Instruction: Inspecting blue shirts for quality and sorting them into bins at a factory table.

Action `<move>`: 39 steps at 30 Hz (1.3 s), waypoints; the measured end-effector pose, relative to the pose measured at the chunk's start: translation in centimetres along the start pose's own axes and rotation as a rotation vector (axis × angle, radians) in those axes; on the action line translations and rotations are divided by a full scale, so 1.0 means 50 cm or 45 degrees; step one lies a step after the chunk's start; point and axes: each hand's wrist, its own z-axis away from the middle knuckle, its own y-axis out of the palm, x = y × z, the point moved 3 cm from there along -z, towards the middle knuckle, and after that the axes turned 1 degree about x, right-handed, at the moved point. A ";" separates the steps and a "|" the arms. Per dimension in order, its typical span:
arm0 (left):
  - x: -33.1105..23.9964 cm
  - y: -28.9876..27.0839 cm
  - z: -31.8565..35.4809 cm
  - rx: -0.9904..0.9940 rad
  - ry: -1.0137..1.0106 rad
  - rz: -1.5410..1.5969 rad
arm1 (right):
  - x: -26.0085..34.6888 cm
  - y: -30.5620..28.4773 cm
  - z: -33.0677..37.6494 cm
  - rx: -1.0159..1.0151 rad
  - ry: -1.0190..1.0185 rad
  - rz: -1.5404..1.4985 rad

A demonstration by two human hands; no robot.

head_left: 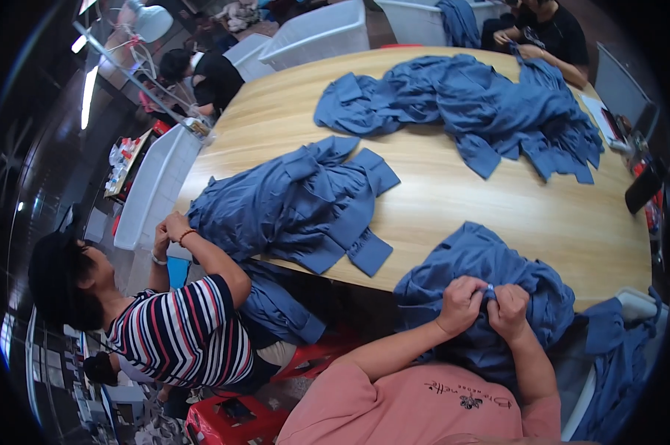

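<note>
A crumpled blue garment lies over the near edge of the table and hangs down toward my lap. Both my hands are closed on it, close together. My left hand pinches a small fold from the left. From the right, my right hand grips the same fold, its fingertips almost touching the left ones. Between them a tiny pale spot shows on the cloth, too small to make out. The rest of the garment bunches around and beneath my wrists.
Blue garments lie in heaps on the wooden table: one pile at left, another at the far side. A person in stripes and a person in black handle cloth. A white bin holding garments stands at right; a red stool at lower left.
</note>
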 end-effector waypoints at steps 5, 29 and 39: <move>-0.009 -0.001 -0.013 -0.013 0.227 -0.167 | -0.008 0.013 0.000 0.002 0.161 0.039; 0.064 -0.095 -0.022 0.323 -0.386 0.079 | 0.047 0.014 -0.038 0.278 -0.500 0.047; -0.014 -0.122 -0.024 -0.063 0.265 -0.450 | 0.047 0.021 -0.031 0.278 -0.468 0.034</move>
